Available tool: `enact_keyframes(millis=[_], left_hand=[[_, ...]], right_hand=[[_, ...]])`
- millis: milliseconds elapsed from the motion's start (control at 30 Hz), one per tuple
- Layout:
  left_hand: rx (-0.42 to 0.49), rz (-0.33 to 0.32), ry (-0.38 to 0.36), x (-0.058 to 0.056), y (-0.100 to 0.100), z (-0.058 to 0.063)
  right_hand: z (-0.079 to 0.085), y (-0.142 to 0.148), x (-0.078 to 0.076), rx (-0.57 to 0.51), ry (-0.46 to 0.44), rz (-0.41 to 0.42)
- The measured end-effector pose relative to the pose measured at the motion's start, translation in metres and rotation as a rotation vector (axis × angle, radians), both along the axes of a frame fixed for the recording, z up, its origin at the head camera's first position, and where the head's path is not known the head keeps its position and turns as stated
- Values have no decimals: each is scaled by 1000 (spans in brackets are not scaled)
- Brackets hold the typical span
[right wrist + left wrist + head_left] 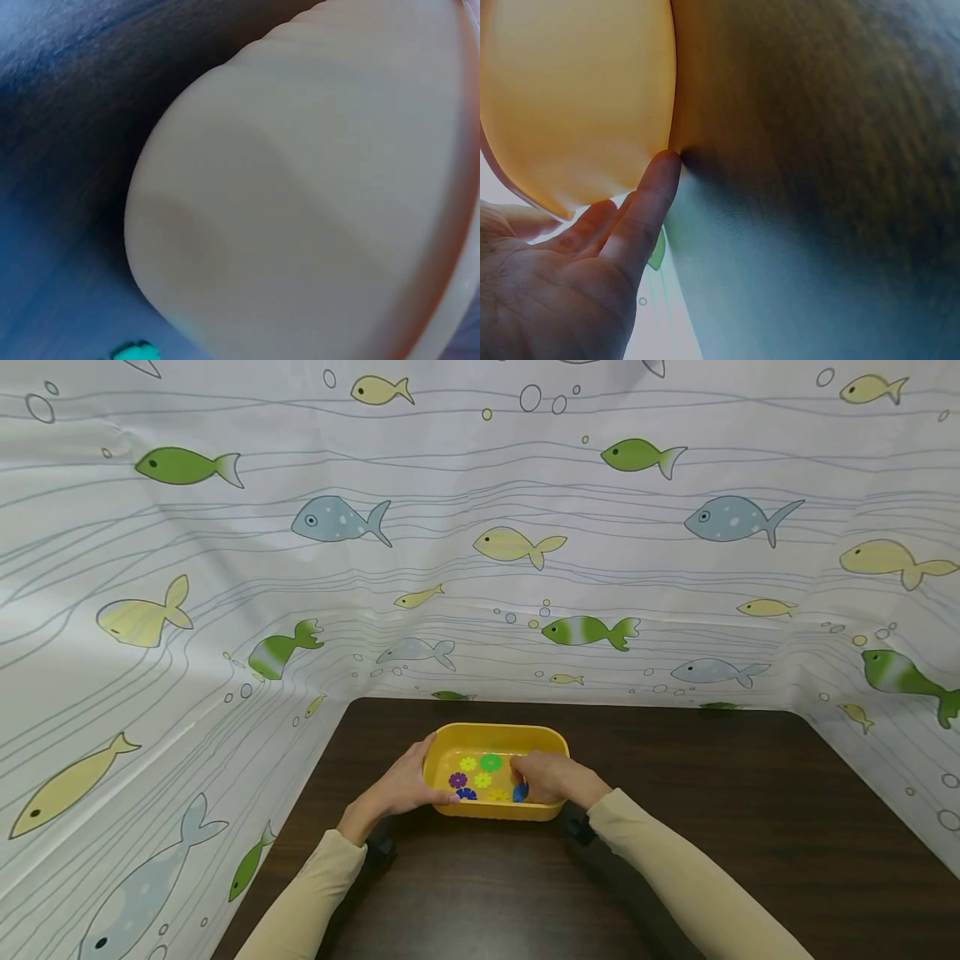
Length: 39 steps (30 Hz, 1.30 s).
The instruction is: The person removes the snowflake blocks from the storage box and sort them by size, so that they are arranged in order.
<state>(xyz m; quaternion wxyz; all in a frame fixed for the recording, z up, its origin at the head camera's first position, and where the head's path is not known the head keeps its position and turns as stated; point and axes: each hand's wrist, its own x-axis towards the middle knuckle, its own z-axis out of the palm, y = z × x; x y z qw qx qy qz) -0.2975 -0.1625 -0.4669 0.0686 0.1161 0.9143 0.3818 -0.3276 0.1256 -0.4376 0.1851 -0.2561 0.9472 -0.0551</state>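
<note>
Fingers of the left hand (401, 781) clamp a tray (495, 811); the right hand (551, 775) is inside, its fingers' hold unclear. Discs (483, 781) lie there, work seemingly unfinished.

Both arms (690, 881) stretch forward, the left hand (401, 783) with thumb (442, 797) apart from fingers (643, 210), the right hand (549, 775) pointing leftward.

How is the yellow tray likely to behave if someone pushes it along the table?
The yellow tray would probably stay upright, being broad and shallow. It looks fairly stiff: its wall shows a smooth curve beside the left hand. The small, flat flower-shaped pieces inside may slide about, since they lie spread over its floor.
</note>
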Motion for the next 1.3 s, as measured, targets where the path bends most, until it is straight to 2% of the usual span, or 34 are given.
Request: enact_keyframes(millis=[167, 467, 633, 1000, 1167, 1300], left_hand=[[-1, -2, 4, -1, 0, 0], [13, 0, -10, -1, 1, 0], [13, 4, -8, -1, 1, -1], [20, 8, -10, -1, 1, -1], [16, 7, -5, 0, 0, -1], [20, 7, -3, 1, 0, -1]], right_hand=[[2, 3, 1, 2, 13, 20], [6, 6, 3, -9, -35, 51], [5, 8, 3, -37, -18, 52], [3, 17, 4, -170, 42, 64], [2, 22, 8, -266, 88, 87], [1, 26, 11, -354, 113, 64]])
